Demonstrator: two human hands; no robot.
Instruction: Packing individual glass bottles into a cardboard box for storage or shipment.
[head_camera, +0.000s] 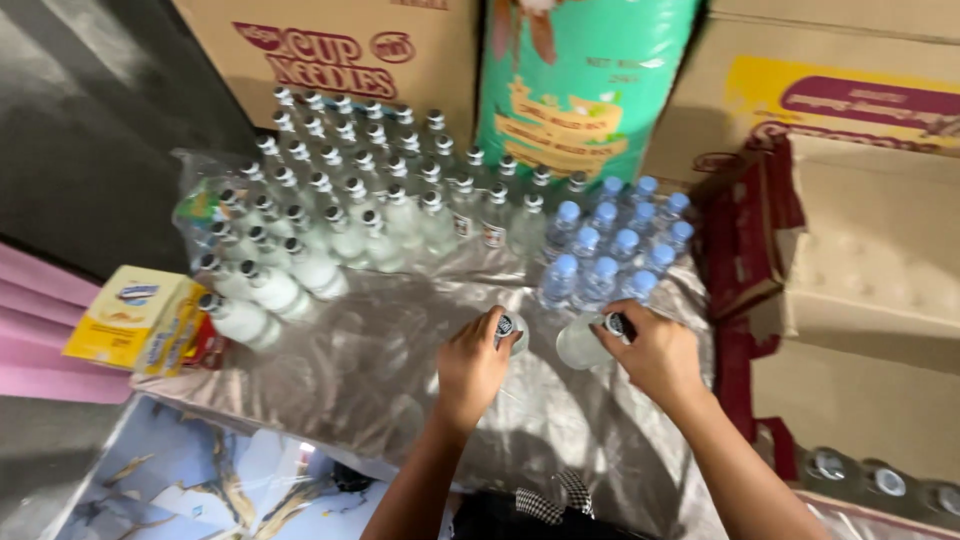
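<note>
From the head view I see both hands low in the middle of the frame, over a sheet of crinkled clear plastic wrap (380, 370) that covers the surface. My left hand (470, 368) is curled around the top of a small clear bottle (512, 332); its dark cap shows just past the fingers, and the rest of the bottle is hidden beneath the hand. My right hand (655, 352) is closed around the neck of a second clear bottle (582, 345), which lies tilted with its rounded body pointing left toward the other hand and its dark cap held at the fingertips. The two bottles sit just beside each other, between the hands; I cannot tell whether they touch. Directly beyond the right hand stands a cluster of blue-capped bottles (615, 245), upright and packed close together. To the left of that cluster, a large block of dark-capped clear bottles (370, 190) runs toward the far cartons; those at its left edge are tipped over on the wrap. A yellow box (135, 318) lies at the left margin of the wrap. Behind the bottles stand a brown carton (330, 50) and a green sack (585, 80). Another carton (880, 260) stands open at the right.
</note>
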